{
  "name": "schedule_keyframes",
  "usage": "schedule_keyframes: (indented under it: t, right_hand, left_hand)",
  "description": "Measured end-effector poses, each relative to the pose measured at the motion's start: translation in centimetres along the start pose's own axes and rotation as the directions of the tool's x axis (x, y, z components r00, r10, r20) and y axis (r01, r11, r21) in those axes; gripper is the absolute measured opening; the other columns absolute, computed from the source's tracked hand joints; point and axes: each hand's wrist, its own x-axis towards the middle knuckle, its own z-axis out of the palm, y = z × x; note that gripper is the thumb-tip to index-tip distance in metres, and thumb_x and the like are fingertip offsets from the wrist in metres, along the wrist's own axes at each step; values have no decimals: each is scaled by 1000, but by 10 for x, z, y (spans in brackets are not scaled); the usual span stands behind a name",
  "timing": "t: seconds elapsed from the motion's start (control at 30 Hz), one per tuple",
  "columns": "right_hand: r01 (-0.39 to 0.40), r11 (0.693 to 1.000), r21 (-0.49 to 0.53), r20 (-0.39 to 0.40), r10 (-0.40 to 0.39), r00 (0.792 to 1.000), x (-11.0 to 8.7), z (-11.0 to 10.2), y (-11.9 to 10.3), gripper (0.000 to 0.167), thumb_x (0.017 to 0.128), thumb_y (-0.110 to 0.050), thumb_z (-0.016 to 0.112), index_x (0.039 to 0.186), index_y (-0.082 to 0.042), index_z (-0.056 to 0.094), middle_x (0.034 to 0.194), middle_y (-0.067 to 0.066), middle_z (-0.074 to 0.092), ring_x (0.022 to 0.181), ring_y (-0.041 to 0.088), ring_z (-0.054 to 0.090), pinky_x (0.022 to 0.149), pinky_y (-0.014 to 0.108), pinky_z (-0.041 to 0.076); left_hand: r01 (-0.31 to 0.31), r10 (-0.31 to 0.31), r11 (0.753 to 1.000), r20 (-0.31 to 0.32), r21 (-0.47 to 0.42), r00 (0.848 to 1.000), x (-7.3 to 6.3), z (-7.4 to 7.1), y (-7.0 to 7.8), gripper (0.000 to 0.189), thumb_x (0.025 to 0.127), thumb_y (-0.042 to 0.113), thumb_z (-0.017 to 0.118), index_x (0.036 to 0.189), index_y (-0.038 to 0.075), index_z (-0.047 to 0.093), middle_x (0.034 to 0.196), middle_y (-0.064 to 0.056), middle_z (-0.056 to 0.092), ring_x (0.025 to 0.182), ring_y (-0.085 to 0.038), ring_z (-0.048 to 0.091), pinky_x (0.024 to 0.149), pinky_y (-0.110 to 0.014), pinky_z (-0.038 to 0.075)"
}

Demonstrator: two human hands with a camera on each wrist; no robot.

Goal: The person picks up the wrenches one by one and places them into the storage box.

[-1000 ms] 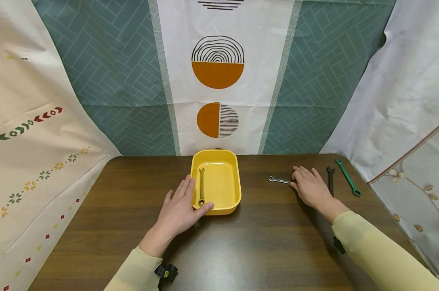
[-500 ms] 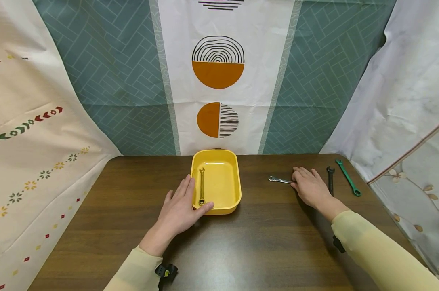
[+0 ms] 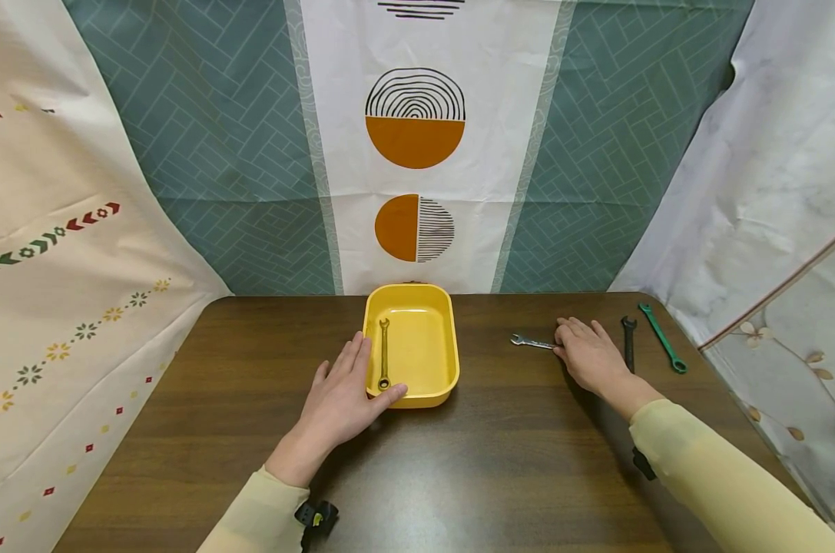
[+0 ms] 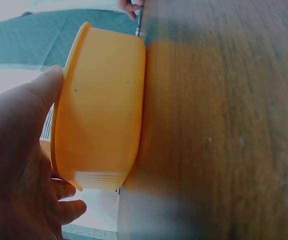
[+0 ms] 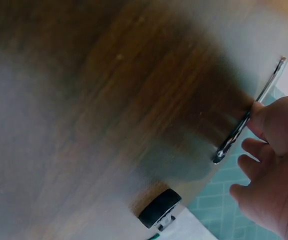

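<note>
A yellow tray (image 3: 422,353) stands at the back middle of the table, with a brass-coloured wrench (image 3: 384,355) lying lengthwise along its left side. My left hand (image 3: 341,395) rests on the tray's left rim, thumb over the near corner; in the left wrist view the tray (image 4: 103,100) stands between the thumb and the lower fingers. To the right, my right hand (image 3: 592,353) is over one end of a silver wrench (image 3: 531,342). In the right wrist view the thumb touches the silver wrench (image 5: 269,86), which lies on the table, and the other visible fingers are apart from it, loosely bent.
A black wrench (image 3: 628,338) lies just right of my right hand, partly hidden by the forearm. Beyond it a green wrench (image 3: 662,338) lies near the right edge of the brown wooden table (image 3: 431,468). A patterned cloth (image 3: 417,153) hangs behind the table.
</note>
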Motion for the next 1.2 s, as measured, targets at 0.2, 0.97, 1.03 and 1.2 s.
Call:
schedule_keyframes:
  t: [0.2,0.97,1.03,1.2]
  right_hand:
    - [13,1000,-8,-17,-14,1000,0,1,3,7,108,-6,68,108,-2,62,153,36,57,147,55,50,122,75,30]
    - [54,998,-16,18,-53,998,1,-4,2,22,104,-5,73,91,-6,55,145,40,59,143,58,52,118,72,39]
    - [55,998,-16,29,-54,998,1,-4,1,22,104,-5,73,91,-5,55,145,41,59,143,58,52,118,71,39]
    - [57,998,-27,59,-56,997,2,-8,1,24,105,-6,73,90,-5,54,143,42,59,142,59,52,117,71,41]
  left_hand:
    - [-7,7,1000,-8,-2,1000,-1,0,1,117,99,81,58,175,0,21,183,-17,19,167,-36,23,127,-73,22]
    - [-5,5,1000,-5,1,1000,-1,-1,1,117,99,81,58,175,0,20,183,-17,17,167,-37,23,127,-73,22]
    - [-3,3,1000,-3,2,1000,-1,-1,0,117,99,82,58,175,0,20,183,-17,17,167,-36,23,127,-72,22]
    - [0,0,1000,-3,-2,1000,0,0,0,117,99,82,58,175,1,20,183,-16,15,167,-36,22,128,-72,22]
